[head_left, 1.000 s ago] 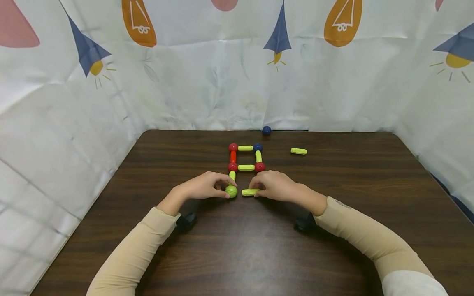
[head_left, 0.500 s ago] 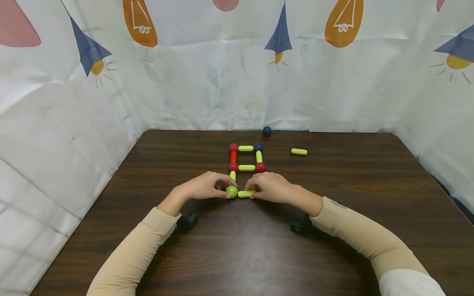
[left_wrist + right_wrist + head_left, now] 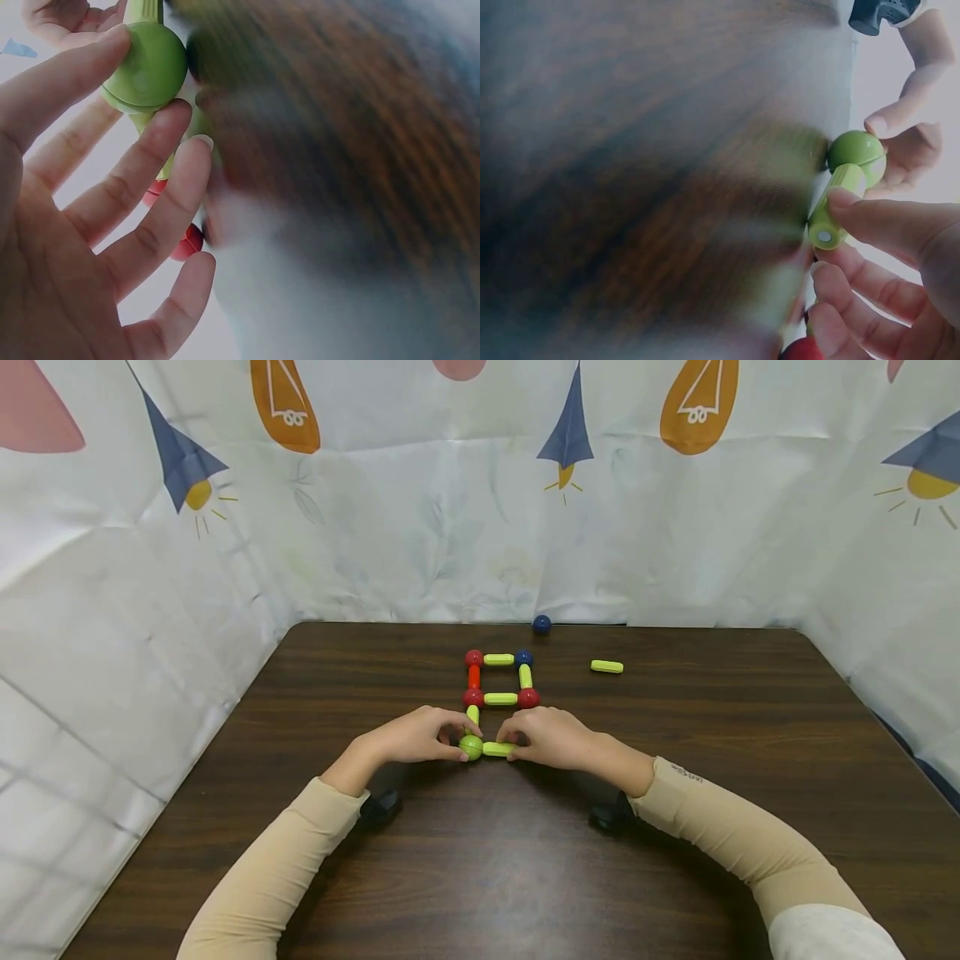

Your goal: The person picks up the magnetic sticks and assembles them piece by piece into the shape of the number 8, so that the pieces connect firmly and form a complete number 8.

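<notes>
Between thumb and fingers, my left hand (image 3: 411, 737) holds a green ball (image 3: 471, 747) on the table. A yellow-green rod (image 3: 473, 717) runs from that ball back to a red ball (image 3: 473, 697). My right hand (image 3: 551, 739) pinches another yellow-green rod (image 3: 498, 749), whose left end touches the green ball. In the right wrist view this rod (image 3: 832, 217) shows a pale metal dot on its free end. Beyond the hands lies a square of rods and balls, with a red rod (image 3: 474, 677) on its left side and a second red ball (image 3: 528, 697) at its near right corner.
A loose yellow-green rod (image 3: 607, 667) lies at the back right of the brown table (image 3: 495, 860). Near the back edge sits a loose dark blue ball (image 3: 542, 624). A printed white curtain (image 3: 480, 527) hangs behind the table.
My right hand has moved left with the rod, closing the gap until its end meets the green ball. The left hand has stayed on the ball.
</notes>
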Available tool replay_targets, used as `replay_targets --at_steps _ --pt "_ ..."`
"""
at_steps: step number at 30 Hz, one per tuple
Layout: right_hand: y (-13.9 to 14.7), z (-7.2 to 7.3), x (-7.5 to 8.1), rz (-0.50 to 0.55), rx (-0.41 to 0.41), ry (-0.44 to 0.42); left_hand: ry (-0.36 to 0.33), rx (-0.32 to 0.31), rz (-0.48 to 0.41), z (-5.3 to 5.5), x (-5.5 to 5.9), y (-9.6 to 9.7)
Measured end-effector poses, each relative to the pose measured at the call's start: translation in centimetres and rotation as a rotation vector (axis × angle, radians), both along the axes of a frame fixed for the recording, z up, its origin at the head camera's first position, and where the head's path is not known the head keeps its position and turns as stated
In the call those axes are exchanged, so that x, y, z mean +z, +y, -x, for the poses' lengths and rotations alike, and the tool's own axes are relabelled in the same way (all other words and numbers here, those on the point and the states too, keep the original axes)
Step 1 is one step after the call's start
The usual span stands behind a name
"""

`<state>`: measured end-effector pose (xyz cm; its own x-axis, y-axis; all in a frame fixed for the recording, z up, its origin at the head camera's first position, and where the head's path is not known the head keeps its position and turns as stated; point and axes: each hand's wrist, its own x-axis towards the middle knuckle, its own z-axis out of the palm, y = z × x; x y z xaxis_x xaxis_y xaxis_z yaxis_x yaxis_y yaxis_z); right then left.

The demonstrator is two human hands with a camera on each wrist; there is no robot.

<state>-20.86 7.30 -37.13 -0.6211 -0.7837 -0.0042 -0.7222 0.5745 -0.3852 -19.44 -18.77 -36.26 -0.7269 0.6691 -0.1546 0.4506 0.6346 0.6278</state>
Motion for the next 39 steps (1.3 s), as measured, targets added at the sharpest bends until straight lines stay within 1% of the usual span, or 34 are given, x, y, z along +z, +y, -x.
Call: replay_targets --at_steps 12,16,21,26,29,33,36,39 --pt "0.3 0.1 -0.1 0.025 0.033 0.018 -0.010 0.013 0.014 0.1 0.2 0.1" --pt "0.7 0.3 -0.2 0.034 0.036 0.015 0.011 0.017 0.028 -0.1 0.5 0.2" --pt "1.7 0.7 0.1 0.052 0.024 0.010 0.058 0.032 0.049 -0.3 1.1 0.3" --pt "2.8 1.2 0.6 0.082 -0.001 0.015 0.093 0.038 0.055 -0.3 1.2 0.5" --pt "3.5 1.7 0.9 0.091 -0.031 0.011 0.117 0.047 0.057 -0.4 1.3 0.7" --pt "4.4 2.7 1.4 0.109 -0.085 0.004 0.148 0.058 0.045 -0.5 1.4 1.0" --pt "5.1 3.6 1.8 0.141 -0.122 0.009 0.151 0.052 0.022 -0.6 1.4 1.2" --pt "5.6 4.4 2.2 0.172 -0.153 0.014 0.136 0.043 0.002 -0.5 1.3 1.5"
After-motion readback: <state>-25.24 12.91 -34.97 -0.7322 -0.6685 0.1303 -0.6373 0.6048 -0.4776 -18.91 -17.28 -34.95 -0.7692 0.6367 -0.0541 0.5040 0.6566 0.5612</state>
